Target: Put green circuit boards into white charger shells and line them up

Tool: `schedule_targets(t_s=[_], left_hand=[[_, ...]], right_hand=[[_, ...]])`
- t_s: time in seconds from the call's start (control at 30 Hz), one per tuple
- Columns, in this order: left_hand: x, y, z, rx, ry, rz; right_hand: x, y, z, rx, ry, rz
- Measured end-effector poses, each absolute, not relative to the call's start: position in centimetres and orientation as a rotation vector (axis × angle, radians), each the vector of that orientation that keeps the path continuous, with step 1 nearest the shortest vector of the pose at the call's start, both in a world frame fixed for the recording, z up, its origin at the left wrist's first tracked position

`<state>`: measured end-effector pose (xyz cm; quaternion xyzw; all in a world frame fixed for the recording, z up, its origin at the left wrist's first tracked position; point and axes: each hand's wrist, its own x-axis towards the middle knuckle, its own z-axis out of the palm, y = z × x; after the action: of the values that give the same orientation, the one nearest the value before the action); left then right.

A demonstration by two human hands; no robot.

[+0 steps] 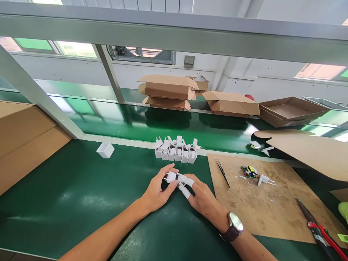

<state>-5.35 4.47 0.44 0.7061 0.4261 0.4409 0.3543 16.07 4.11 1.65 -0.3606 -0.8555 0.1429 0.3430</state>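
Near the table's middle, my left hand (156, 190) is closed on a white power adapter plug (171, 177), its pins pointing left. My right hand (203, 201), with white covers on its thumb and fingertips, is closed round the other end of the piece. Something dark shows between the two hands, but my fingers hide most of it. Just beyond stands a row of several white adapter cases (178, 156), with pronged plug caps and wires sticking out of their tops. A single white case (105, 150) lies farther left.
On the right is a brown board (244, 203) with tweezers (223, 173), a circuit board (248, 171) wired to a plug cap (263, 179), and red-handled cutters (317, 224). Cardboard boxes (168, 88) sit behind the green belt (130, 121). A large carton (27, 141) stands left.
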Motion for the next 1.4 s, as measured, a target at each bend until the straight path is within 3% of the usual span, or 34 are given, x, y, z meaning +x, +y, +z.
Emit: schedule_targets(t_s=[0.3,0.4,0.53,0.63,1.23,1.4], left_hand=[[-5.4,4.7,0.2,1.859,1.095,1.154],[-5.3,4.8,-0.1,1.898,1.088,1.215],[-5.1,4.6,-0.3,2.097,1.031,1.284],[-4.9,4.3,-0.2,2.182,0.990,1.348],[-4.9,4.1,0.3,2.217,0.952,1.304],[-4.8,4.1,-0.1,2.238,1.023,1.242]], right_hand=[[15.8,4.1,1.1,-0.974,-2.208,0.449],[15.6,4.3,0.8,-0.995,-1.891,0.805],[14.9,4.2,1.2,-0.920,-1.212,1.548],[14.5,3.9,1.7,-0.830,-0.957,1.813],[14.3,3.8,1.6,-0.832,-0.840,1.847],[14.1,3.5,1.3,-0.918,-0.989,1.694]])
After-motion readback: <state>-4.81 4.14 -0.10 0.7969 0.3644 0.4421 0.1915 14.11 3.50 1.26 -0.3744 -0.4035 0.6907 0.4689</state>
